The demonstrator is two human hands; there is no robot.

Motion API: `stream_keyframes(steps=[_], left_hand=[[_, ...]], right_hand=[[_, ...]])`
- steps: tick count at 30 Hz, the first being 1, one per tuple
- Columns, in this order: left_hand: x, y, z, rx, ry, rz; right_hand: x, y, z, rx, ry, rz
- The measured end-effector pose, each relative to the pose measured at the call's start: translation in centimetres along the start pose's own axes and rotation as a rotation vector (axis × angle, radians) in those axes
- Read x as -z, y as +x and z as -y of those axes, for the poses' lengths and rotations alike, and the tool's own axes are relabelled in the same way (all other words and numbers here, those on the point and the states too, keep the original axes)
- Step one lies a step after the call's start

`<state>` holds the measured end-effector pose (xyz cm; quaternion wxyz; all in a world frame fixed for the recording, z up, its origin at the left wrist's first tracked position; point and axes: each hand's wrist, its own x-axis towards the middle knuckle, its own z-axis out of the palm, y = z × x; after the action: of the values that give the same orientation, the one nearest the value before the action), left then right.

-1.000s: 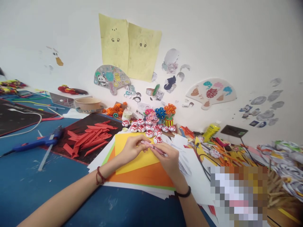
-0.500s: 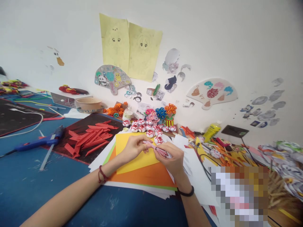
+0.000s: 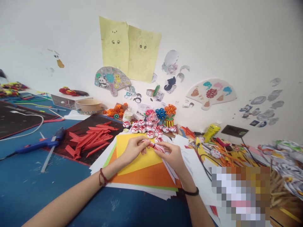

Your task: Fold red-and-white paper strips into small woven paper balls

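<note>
Between my hands is a small bundle of red-and-white folded paper (image 3: 159, 147) with a dark band round its middle. The fingers of my left hand (image 3: 135, 150) pinch its left end. My right hand (image 3: 172, 157) grips the right part with thumb and fingers. Both hands are above a yellow sheet (image 3: 125, 164), which lies on an orange sheet (image 3: 146, 177) and a stack of other paper. Just beyond the hands sit several red-and-white paper flowers (image 3: 150, 134).
Folded red strips (image 3: 91, 138) lie on a dark mat (image 3: 71, 156) at left, beside a blue glue gun (image 3: 38, 145). Behind stand a round bowl (image 3: 88, 106) and a yellow bottle (image 3: 212, 131). Loose paper pieces and black cables (image 3: 204, 164) crowd the right side.
The bundle has been turned to lie more level, and its band has shifted slightly up and left. My right wrist has moved a little to the right.
</note>
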<state>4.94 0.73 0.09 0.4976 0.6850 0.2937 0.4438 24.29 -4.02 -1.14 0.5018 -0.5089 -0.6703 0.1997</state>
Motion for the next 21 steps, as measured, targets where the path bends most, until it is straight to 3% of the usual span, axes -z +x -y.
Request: stream_keyframes(steps=[7, 15, 18, 21], left_hand=[[-0.1, 0.1, 0.5, 0.105, -0.178, 0.013], [0.0, 0.0, 0.7, 0.146, -0.18, 0.002], [0.4, 0.1, 0.6, 0.055, 0.024, 0.037], [0.9, 0.1, 0.5, -0.2, 0.333, 0.054]], right_hand=[[0.2, 0.1, -0.5, 0.147, -0.126, 0.026], [0.3, 0.1, -0.2, 0.145, -0.136, 0.126], [0.1, 0.0, -0.3, 0.056, -0.068, 0.118], [-0.1, 0.0, -0.5, -0.082, 0.086, 0.098]])
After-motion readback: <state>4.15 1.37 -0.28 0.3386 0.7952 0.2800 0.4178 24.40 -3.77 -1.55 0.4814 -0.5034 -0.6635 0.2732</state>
